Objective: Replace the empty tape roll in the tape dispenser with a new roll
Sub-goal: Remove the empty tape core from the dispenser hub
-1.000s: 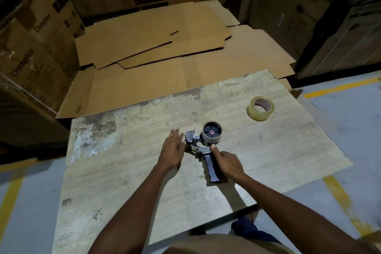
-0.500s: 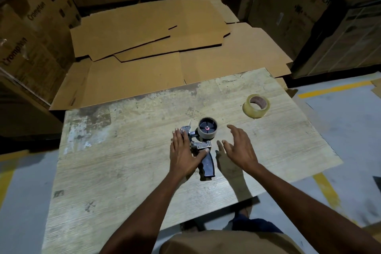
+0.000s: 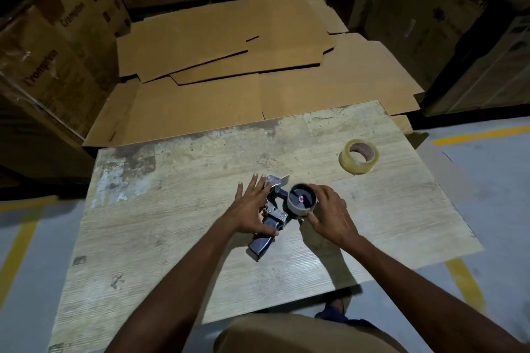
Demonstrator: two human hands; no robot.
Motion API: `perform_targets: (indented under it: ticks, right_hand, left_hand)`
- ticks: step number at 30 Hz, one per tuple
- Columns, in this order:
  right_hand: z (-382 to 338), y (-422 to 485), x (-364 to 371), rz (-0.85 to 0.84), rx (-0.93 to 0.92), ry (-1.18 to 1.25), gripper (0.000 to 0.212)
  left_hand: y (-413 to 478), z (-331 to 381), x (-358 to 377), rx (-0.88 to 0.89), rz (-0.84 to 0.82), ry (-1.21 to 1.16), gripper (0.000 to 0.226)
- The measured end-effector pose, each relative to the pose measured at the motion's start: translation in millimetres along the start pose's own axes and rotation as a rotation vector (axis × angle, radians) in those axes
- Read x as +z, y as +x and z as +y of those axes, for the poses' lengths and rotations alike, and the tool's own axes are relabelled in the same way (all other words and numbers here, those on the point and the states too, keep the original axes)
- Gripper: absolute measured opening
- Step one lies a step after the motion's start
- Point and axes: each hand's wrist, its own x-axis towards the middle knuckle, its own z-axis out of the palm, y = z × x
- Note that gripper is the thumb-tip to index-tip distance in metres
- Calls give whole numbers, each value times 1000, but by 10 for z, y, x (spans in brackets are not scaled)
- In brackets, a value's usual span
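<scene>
A hand-held tape dispenser [image 3: 272,218] with a dark handle lies flat in the middle of the worn wooden table [image 3: 172,238]. Its grey empty roll [image 3: 301,200] sits on the spindle at the right end. My left hand [image 3: 249,209] presses flat on the metal frame, fingers straight, thumb by the handle. My right hand [image 3: 327,212] curls its fingers and thumb round the empty roll. A new roll of clear tape [image 3: 359,155] lies flat near the table's far right corner, apart from both hands.
Flattened cardboard sheets [image 3: 243,66] lie stacked on the floor beyond the table. Tall cartons [image 3: 57,46] stand at the left, and more cartons [image 3: 444,8] at the right. Yellow floor lines [image 3: 464,281] run beside the table's right edge.
My right hand left the handle, lifted open, and now grips the empty roll. My left hand slid onto the dispenser frame. The dispenser has turned, its handle now pointing toward the lower left.
</scene>
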Motion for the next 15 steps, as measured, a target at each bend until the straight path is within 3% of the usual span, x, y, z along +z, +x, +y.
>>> perform_targets:
  ticks: [4,11,15]
  right_hand:
    - [-5,-10,-10,-74,-21,-14,86]
    - [-144,48,35,-90,-35,12,91]
    - [-193,80,66,-70,32,85,83]
  left_hand:
    - [-12,-3,-87,47,127,62,137]
    - [-257,-146,225,-172,453,-171,92]
    - [-274,-126,291,-268,439,-237,73]
